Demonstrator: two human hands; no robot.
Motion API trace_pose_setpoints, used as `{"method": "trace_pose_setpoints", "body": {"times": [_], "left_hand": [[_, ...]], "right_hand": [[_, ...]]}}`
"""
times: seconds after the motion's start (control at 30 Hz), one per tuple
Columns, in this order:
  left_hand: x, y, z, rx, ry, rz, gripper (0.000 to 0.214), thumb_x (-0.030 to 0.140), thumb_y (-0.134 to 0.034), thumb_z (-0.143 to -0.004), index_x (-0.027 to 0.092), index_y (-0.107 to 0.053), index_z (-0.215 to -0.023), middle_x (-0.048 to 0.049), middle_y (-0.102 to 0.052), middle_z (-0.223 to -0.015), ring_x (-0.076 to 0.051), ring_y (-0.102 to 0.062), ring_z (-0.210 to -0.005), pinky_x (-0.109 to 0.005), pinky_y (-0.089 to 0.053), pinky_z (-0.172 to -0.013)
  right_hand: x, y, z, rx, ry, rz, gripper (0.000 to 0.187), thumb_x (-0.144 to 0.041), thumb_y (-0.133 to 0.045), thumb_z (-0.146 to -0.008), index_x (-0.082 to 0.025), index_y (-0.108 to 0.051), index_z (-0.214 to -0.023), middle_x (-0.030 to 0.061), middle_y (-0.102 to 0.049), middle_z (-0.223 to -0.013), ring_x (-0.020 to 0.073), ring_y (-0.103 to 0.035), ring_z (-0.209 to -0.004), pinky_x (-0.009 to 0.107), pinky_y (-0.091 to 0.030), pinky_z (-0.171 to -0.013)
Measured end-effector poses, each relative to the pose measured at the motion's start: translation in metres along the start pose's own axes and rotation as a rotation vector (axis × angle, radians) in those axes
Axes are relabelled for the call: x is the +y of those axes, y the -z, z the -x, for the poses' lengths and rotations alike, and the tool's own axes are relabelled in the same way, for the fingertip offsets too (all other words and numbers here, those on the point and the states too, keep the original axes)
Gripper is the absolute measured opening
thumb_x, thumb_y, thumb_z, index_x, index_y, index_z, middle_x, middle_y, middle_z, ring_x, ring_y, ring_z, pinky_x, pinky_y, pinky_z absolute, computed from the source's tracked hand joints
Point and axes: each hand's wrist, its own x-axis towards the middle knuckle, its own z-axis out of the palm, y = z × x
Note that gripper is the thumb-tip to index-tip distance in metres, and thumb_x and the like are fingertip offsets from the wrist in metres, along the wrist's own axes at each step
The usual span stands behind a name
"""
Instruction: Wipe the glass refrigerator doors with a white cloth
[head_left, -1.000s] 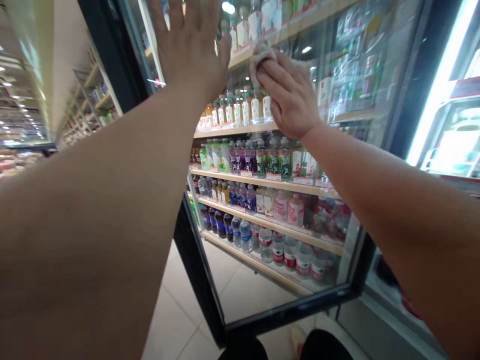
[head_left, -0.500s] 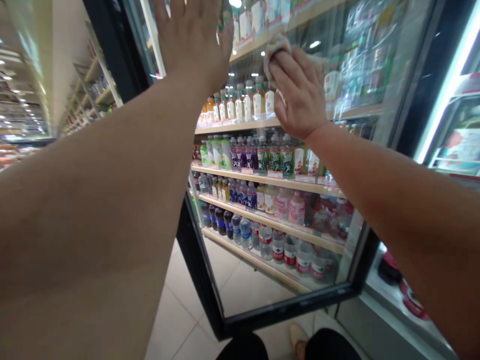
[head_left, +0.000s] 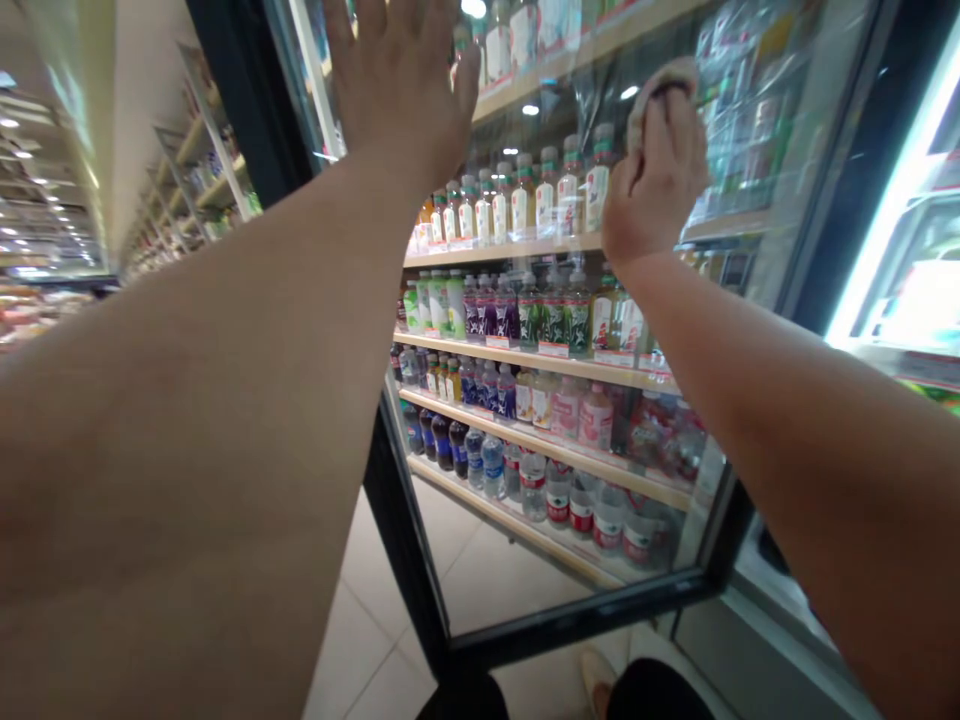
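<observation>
A glass cooler door [head_left: 592, 612] with a black frame stands swung out in front of me. My left hand [head_left: 405, 85] is raised at the upper left of the glass, fingers spread and holding nothing; the fingertips run out of the top of the view. My right hand [head_left: 660, 180] grips a pale, crumpled cloth [head_left: 664, 80] against the upper right part of the glass. Most of the cloth is hidden behind the fingers and palm. Bottled drinks [head_left: 555, 305] in several rows show in the glass.
Wooden-edged shelves [head_left: 525, 355] carry the bottles. At the right, a lit cooler interior [head_left: 885, 230] stands beside the door frame. Pale floor tiles [head_left: 375, 600] and a shoe [head_left: 596, 670] are below. Store shelving [head_left: 202, 180] runs back at the left.
My right hand has moved the cloth to the right and slightly up across the glass. The left hand keeps its place on the upper left, with the view shifted slightly.
</observation>
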Motion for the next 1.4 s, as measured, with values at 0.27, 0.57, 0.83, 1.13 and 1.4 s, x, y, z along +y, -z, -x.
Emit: {"method": "trace_pose_setpoints", "body": {"times": [0.27, 0.57, 0.83, 1.13, 1.4], "left_hand": [[0.000, -0.001, -0.001, 0.007, -0.026, -0.008, 0.066, 0.036, -0.027, -0.100, 0.028, -0.015, -0.165, 0.0060, -0.009, -0.172, -0.026, -0.001, -0.158, -0.050, 0.008, -0.128], [-0.001, -0.001, 0.001, 0.011, -0.033, 0.000, 0.065, 0.038, -0.025, -0.101, 0.030, -0.014, -0.165, 0.0059, -0.008, -0.173, -0.025, 0.000, -0.158, -0.050, 0.008, -0.127], [0.001, -0.003, 0.000, 0.015, -0.034, 0.010, 0.068, 0.037, -0.028, -0.098, 0.030, -0.015, -0.165, 0.0107, -0.007, -0.172, -0.023, 0.002, -0.158, -0.049, 0.009, -0.128], [-0.001, -0.002, 0.002, 0.038, -0.047, 0.017, 0.067, 0.036, -0.027, -0.099, 0.028, -0.018, -0.164, 0.0121, -0.006, -0.172, -0.020, 0.002, -0.157, -0.046, 0.009, -0.128], [0.002, -0.002, 0.001, 0.021, -0.033, 0.012, 0.067, 0.034, -0.025, -0.099, 0.026, -0.017, -0.165, 0.0085, -0.005, -0.173, -0.023, 0.003, -0.157, -0.048, 0.011, -0.127]], "right_hand": [[-0.005, 0.010, 0.013, -0.287, 0.583, -0.124, 0.063, -0.040, -0.043, -0.088, -0.033, -0.048, -0.151, -0.0081, -0.041, -0.161, 0.0201, -0.025, -0.154, 0.044, -0.018, -0.130], [0.043, -0.026, 0.002, 0.081, 0.157, -0.095, 0.060, -0.034, -0.029, -0.095, -0.035, -0.046, -0.152, -0.0030, -0.045, -0.158, 0.0266, -0.032, -0.149, 0.059, -0.021, -0.124], [0.025, -0.015, 0.012, -0.026, 0.357, -0.094, 0.063, -0.043, -0.029, -0.095, -0.046, -0.032, -0.157, -0.0150, -0.041, -0.159, 0.0207, -0.025, -0.153, 0.054, -0.015, -0.127], [0.011, -0.001, 0.022, -0.103, 0.404, -0.092, 0.059, -0.039, -0.033, -0.093, -0.040, -0.049, -0.150, -0.0110, -0.046, -0.157, 0.0214, -0.032, -0.151, 0.050, -0.023, -0.126], [0.030, -0.011, 0.016, 0.064, 0.134, -0.128, 0.060, -0.028, -0.032, -0.094, -0.033, -0.048, -0.151, -0.0002, -0.046, -0.158, 0.0290, -0.033, -0.149, 0.059, -0.017, -0.125]]}}
